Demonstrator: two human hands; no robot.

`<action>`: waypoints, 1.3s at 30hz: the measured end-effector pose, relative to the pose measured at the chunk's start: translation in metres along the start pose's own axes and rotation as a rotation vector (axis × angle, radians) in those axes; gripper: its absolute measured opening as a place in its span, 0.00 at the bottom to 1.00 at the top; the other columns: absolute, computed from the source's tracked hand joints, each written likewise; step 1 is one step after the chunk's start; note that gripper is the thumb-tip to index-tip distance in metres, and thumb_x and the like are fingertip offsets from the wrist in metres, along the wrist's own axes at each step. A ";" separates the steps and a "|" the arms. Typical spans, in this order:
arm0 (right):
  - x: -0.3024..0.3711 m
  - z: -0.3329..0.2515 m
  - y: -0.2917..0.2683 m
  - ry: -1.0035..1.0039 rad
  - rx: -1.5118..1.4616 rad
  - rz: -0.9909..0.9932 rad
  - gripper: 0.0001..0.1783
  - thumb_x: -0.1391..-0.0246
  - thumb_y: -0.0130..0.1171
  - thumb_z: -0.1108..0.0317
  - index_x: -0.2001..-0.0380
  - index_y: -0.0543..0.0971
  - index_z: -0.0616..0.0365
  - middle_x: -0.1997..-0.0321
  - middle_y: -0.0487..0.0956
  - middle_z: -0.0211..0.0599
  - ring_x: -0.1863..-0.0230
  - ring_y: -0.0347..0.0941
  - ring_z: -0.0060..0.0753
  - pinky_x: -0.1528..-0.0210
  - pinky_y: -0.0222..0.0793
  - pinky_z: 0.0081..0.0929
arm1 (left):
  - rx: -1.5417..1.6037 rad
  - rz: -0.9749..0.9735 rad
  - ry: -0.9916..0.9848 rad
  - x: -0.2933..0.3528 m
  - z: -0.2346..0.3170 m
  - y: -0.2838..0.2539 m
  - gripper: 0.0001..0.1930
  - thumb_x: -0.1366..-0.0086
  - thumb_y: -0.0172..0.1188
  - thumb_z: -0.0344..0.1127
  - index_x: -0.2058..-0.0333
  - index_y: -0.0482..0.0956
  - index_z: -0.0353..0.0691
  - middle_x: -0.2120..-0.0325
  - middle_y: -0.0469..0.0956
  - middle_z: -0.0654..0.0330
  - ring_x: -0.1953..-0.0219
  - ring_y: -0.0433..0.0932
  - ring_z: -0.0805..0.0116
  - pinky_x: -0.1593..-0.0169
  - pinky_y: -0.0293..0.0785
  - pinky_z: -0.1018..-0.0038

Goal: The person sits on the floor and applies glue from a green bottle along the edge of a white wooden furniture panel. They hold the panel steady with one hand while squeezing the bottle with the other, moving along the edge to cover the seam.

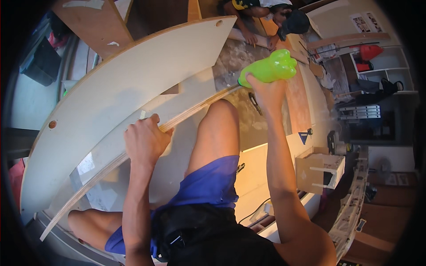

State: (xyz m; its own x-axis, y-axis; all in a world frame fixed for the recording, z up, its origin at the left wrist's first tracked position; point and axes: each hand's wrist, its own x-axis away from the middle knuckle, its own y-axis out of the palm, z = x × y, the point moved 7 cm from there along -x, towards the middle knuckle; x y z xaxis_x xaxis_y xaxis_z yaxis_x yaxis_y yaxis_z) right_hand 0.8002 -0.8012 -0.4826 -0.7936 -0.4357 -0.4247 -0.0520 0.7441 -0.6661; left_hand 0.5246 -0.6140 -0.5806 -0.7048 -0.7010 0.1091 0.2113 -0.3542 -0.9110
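I find the green bottle [265,68] tilted at the far end of a long layered wooden edge [195,109], its narrow end pointing down and left; I cannot confirm contact. The right hand [267,94] is wrapped around the bottle. The left hand [146,139] is curled over the wooden edge partway along, fingers bent. I note the wearer's bare knee [222,115] just beside that edge. Beyond it, a white curved panel [120,99] leans, with a round hole near each end. To the right I record a blue triangular tool [303,136] and an open pale box [309,173]. At the top, a co-worker in a dark cap [297,24] bends over wooden pieces.
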 end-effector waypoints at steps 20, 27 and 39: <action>0.009 0.009 -0.005 0.069 -0.126 -0.079 0.23 0.54 0.76 0.67 0.55 0.84 0.66 0.56 0.87 0.41 0.54 0.83 0.31 0.48 0.78 0.34 | 0.015 -0.029 0.011 -0.003 -0.002 0.008 0.19 0.45 0.76 0.51 0.66 0.89 0.40 0.76 0.85 0.45 0.70 0.87 0.44 0.64 0.82 0.57; 0.016 0.005 0.004 0.080 -0.217 -0.127 0.20 0.54 0.75 0.68 0.57 0.84 0.65 0.58 0.87 0.39 0.56 0.83 0.30 0.49 0.78 0.32 | 0.033 0.015 0.021 -0.005 -0.005 0.007 0.19 0.46 0.76 0.50 0.65 0.89 0.40 0.75 0.85 0.45 0.70 0.87 0.43 0.64 0.82 0.57; 0.022 -0.016 0.013 0.133 -0.143 -0.120 0.21 0.57 0.76 0.70 0.57 0.85 0.63 0.59 0.87 0.37 0.57 0.84 0.32 0.50 0.78 0.32 | 0.005 -0.037 0.015 -0.006 -0.002 0.005 0.20 0.46 0.76 0.51 0.66 0.88 0.40 0.75 0.86 0.46 0.70 0.87 0.43 0.64 0.83 0.57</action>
State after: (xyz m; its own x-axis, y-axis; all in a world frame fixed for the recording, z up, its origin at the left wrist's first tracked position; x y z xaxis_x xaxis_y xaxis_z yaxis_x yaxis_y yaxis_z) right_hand 0.7724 -0.7928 -0.4902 -0.8489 -0.4620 -0.2568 -0.2288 0.7591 -0.6094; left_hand 0.5284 -0.6102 -0.5872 -0.7224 -0.6779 0.1364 0.1883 -0.3827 -0.9045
